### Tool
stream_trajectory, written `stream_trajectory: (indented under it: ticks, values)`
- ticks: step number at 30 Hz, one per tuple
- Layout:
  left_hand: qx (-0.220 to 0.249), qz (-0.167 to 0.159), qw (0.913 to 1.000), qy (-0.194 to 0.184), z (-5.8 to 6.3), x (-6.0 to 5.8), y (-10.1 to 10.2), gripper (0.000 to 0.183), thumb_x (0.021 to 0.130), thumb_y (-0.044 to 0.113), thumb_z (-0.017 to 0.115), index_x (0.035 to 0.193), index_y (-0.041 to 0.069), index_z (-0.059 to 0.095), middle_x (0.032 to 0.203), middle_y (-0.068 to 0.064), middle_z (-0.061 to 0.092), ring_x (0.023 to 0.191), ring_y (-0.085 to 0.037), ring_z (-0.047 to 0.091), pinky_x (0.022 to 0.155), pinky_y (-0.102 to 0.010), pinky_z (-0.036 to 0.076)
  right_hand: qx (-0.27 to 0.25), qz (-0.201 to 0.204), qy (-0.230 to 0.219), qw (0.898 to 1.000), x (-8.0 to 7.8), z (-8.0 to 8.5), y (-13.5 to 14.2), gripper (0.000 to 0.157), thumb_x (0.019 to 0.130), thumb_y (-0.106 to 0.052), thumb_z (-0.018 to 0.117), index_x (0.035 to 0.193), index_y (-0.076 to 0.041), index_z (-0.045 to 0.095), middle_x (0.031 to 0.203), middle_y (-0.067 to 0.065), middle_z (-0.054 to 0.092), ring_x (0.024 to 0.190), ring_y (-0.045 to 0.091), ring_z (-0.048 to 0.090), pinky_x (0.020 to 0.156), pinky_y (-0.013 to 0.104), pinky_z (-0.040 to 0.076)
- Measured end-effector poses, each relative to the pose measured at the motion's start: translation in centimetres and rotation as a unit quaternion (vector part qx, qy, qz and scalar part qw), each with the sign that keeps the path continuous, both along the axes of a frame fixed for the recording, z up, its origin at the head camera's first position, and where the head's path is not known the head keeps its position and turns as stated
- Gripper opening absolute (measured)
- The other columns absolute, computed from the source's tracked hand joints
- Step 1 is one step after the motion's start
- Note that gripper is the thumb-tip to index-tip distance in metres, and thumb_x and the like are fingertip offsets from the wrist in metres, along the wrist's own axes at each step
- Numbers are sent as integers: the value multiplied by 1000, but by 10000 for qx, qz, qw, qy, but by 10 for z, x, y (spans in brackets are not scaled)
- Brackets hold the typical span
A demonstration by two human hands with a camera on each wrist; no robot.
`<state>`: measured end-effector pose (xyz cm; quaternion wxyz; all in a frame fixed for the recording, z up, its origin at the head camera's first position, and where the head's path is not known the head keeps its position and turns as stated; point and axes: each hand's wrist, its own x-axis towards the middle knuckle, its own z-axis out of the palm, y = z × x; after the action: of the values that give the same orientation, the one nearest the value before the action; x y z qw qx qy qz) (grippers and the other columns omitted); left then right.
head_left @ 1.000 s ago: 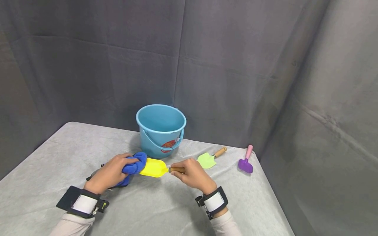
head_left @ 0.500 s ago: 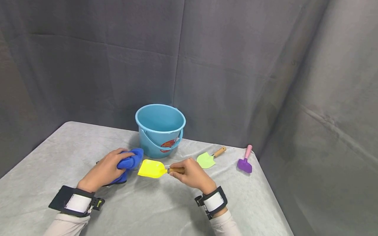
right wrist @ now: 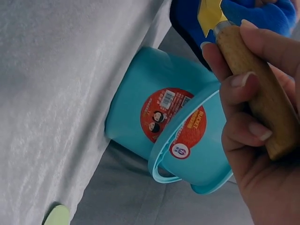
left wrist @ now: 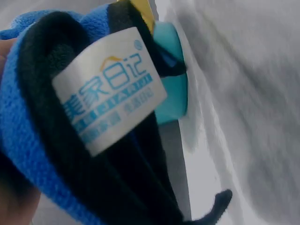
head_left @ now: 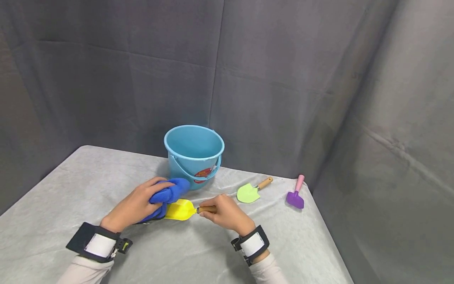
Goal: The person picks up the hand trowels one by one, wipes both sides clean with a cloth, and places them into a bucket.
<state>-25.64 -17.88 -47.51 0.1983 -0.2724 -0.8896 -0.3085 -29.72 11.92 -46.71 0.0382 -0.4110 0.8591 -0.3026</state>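
Note:
In the head view my left hand [head_left: 131, 207] grips a bunched blue towel [head_left: 175, 189]. Its black edging and a white label [left wrist: 110, 89] fill much of the left wrist view. The towel overlaps the left end of the yellow blade of a small hand trowel [head_left: 182, 209], so the tip is hidden. My right hand [head_left: 228, 216] holds this trowel by its wooden handle [right wrist: 255, 86], fingers curled round it in the right wrist view. The blade points left, toward the towel.
A blue bucket [head_left: 175, 171] with its handle lowered stands behind the hands, close to the table's back edge. Right of it lie a light green trowel [head_left: 248, 193] with a wooden handle and a purple shovel [head_left: 295, 200] with a pink handle. Grey curtains surround the pale table [head_left: 170, 256].
The towel slid left off the yellow blade, and now it has come back right and covers the tip. The trowel has shifted slightly left and nearer to me.

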Motion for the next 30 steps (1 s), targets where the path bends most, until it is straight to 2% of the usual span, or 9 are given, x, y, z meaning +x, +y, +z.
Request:
stream_trajectory:
  ticks: [8,15,18,21,23,27,30]
  values:
    - [56,-459,9989,93,-4,4,21,56,82,2,78,134,18,64,133,-3,61,116,-26,63,93,-49,55,80,151,328,9993,1,-5,-5,21,93,-15,75,111,-5,78,102,0,78,93,-4,70,81,13,53]
    - [5,-556,9984,-59,-11,6,41,54,85,13,76,137,16,61,138,-3,61,124,-24,61,98,-48,53,25,315,582,9978,2,-4,-7,15,91,-13,76,106,-9,79,99,-2,79,92,-3,69,81,14,53]
    - [-2,-621,9981,-45,-15,7,49,57,85,16,76,140,13,59,141,-6,60,126,-25,60,100,-48,53,-23,277,765,9967,2,-3,-6,2,90,-11,78,92,-11,78,81,-6,75,77,-7,63,70,11,49]
    - [-17,-665,9976,190,-18,7,56,65,85,17,78,145,12,54,144,-9,57,128,-26,59,102,-47,52,-69,170,1061,9942,2,-3,-6,15,88,-9,78,75,-14,71,63,-12,60,62,-8,48,57,11,38]
    - [-56,-664,9967,464,-20,8,60,74,84,17,79,151,13,48,149,-10,53,132,-28,57,103,-48,50,-138,142,1220,9923,2,-2,-5,21,88,-9,77,71,-15,66,59,-13,51,57,-6,41,54,12,33]
    - [-209,-709,9931,912,-24,8,67,90,81,15,83,158,20,38,159,-11,42,139,-30,49,104,-51,49,-283,197,1301,9909,2,0,-4,18,89,-8,76,75,-15,66,59,-12,53,57,-6,43,54,12,34]
    - [-337,-788,9918,950,-27,9,73,90,79,12,84,156,26,41,158,-12,42,140,-32,48,103,-52,50,-241,147,1306,9910,2,0,-3,19,87,-5,75,74,-15,65,58,-11,52,56,-4,42,53,13,32]
